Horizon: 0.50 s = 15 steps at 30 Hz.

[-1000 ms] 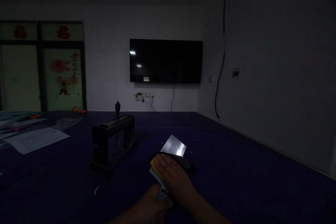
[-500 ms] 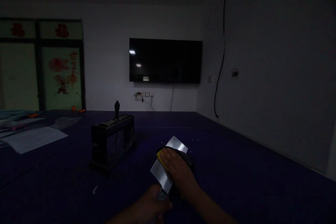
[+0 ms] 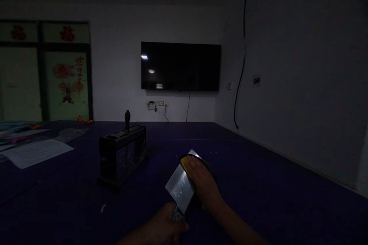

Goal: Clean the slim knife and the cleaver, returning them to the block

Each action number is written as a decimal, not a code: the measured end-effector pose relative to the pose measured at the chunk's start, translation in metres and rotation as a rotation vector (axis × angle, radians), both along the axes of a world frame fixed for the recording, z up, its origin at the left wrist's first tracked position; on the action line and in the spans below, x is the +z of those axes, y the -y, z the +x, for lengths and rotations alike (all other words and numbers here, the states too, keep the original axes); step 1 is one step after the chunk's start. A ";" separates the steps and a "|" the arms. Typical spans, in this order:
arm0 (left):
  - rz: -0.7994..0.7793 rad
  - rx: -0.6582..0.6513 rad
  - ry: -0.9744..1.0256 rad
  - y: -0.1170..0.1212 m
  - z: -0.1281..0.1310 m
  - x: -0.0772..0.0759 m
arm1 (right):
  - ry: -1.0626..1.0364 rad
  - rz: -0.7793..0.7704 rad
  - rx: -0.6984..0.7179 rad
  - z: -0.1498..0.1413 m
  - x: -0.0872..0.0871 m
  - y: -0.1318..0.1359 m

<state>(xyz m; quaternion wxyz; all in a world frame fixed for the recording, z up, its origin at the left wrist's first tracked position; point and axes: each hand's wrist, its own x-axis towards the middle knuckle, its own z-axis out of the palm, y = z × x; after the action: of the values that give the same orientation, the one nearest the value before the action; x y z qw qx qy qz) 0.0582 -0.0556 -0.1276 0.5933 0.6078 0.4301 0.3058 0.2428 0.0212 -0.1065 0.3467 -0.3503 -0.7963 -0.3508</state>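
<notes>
My left hand [image 3: 169,222] is wrapped round the handle of a cleaver [image 3: 180,187], low in the middle of the head view. Its broad shiny blade points away from me, and a few smudges or wet marks show on the metal. Against the blade's far part my right hand [image 3: 201,178] presses a yellow and dark cloth [image 3: 186,165], fingers close together. The cloth and hand hide part of the blade's far end and right edge. Left of the hands stands a black knife block [image 3: 123,155] with one dark handle [image 3: 127,120] sticking up from its top.
Everything stands on a dark purple table [image 3: 258,199]. Printed paper [image 3: 38,153] and clear plastic [image 3: 70,134] lie at the left. A white scrap [image 3: 103,208] is near the knife block. Small orange things [image 3: 88,121] sit at the far edge, and a television [image 3: 181,67] hangs beyond.
My right hand has slid the cloth along the blade, away from the handle and slightly right, uncovering more of the near blade. My left hand has kept its grip almost still.
</notes>
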 end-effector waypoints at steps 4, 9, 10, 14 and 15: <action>0.018 0.003 0.014 0.002 0.000 0.001 | -0.035 0.007 -0.015 0.001 -0.001 -0.001; -0.002 0.029 0.002 0.005 0.000 0.004 | -0.050 0.012 0.002 0.001 -0.003 -0.001; 0.003 0.024 0.005 0.005 0.000 0.004 | -0.052 0.011 0.000 0.001 -0.004 -0.001; 0.007 0.015 0.042 0.005 0.001 0.003 | -0.062 0.004 0.003 0.001 -0.006 -0.001; -0.001 0.024 0.039 0.004 0.001 0.003 | -0.065 0.005 0.006 0.001 -0.007 0.000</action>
<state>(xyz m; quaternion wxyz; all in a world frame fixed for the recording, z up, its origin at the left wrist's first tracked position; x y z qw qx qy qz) 0.0592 -0.0601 -0.1246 0.5983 0.5960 0.4260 0.3246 0.2436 0.0215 -0.1135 0.3743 -0.3583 -0.7847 -0.3403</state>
